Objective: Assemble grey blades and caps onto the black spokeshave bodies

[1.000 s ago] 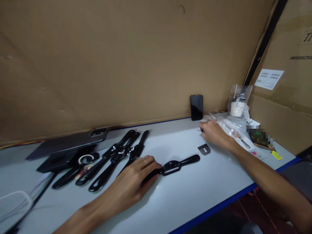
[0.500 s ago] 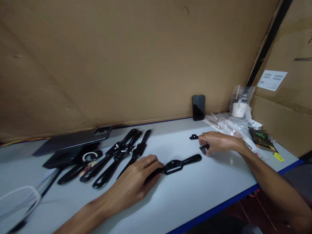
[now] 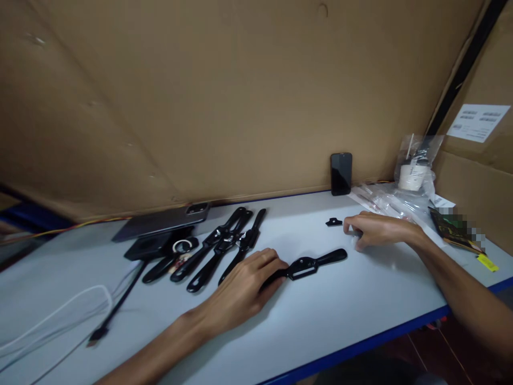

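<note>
My left hand (image 3: 254,280) is closed around the near handle of a black spokeshave body (image 3: 303,266), which lies on the table with its slotted middle and far handle showing. My right hand (image 3: 371,231) is held over the table to the right, fingers curled in a pinch on a small metal blade (image 3: 354,241), mostly covered by the fingers. Just left of those fingertips lies a small black cap plate (image 3: 333,222). Several black spokeshaves (image 3: 218,246) with shiny metal screws lie side by side beyond my left hand.
A dark phone (image 3: 166,220) rests on a black stand at left, with cables (image 3: 104,321) nearby. Another phone (image 3: 341,174) leans against the cardboard wall (image 3: 240,107). Plastic bags (image 3: 388,200), a bagged cup (image 3: 412,176) and a dark packet (image 3: 455,231) are at right.
The view has swung left, so everything appears farther right. In my right hand the dark blade has turned and now shows less, as a light sliver. My left hand keeps its hold.
</note>
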A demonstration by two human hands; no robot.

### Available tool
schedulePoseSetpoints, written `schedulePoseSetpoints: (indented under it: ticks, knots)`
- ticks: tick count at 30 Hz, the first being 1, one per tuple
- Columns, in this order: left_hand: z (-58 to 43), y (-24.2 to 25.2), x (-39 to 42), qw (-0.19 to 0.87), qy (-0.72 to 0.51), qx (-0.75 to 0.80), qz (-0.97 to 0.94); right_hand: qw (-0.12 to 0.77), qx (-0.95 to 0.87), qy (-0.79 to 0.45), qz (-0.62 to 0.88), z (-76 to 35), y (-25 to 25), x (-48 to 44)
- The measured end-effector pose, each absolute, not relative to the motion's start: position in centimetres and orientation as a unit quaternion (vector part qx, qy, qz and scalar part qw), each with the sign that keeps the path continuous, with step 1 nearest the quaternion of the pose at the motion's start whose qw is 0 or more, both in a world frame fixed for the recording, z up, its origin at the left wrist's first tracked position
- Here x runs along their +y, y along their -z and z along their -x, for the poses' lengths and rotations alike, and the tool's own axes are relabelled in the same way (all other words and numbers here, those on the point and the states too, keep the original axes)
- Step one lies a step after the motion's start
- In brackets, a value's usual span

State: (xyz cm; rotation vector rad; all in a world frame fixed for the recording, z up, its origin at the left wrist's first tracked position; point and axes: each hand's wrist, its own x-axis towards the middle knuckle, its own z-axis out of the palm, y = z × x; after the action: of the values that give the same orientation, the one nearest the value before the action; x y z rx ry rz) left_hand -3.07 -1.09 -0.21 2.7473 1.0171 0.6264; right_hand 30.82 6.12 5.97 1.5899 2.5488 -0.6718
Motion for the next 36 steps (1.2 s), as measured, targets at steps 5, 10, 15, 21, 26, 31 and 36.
schedulePoseSetpoints:
  ticks: [5,10,15,21,26,31,36]
  knots:
    - [2.7,-0.1,-1.2,-0.019,-0.176,0.303,-0.936,-0.090,0.845,0.259,-0.459,-30.5,-5.9,6.8]
    - [2.3,-0.2,-1.2,-0.103,-0.175,0.270,-0.941,-0.290,0.756,0.408,-0.421,-27.7,-4.7,6.3]
    - [2.3,0.0,-1.4,-0.093,-0.180,0.254,-0.946,-0.332,0.677,0.518,-0.405,-24.2,-2.9,4.6]
    - [2.3,0.3,-1.3,-0.088,-0.207,0.242,-0.944,-0.314,0.665,0.539,-0.410,-22.7,-0.7,3.8]
    - [2.2,0.2,-1.3,-0.103,-0.209,0.237,-0.943,-0.302,0.691,0.489,-0.438,-22.8,0.0,4.2]
    - [2.1,0.1,-1.3,-0.099,-0.215,0.239,-0.942,-0.314,0.671,0.521,-0.423,-22.4,0.1,4.1]
    - [2.0,-0.2,-1.4,-0.094,-0.227,0.240,-0.939,-0.329,0.633,0.556,-0.426,-22.3,0.0,4.1]
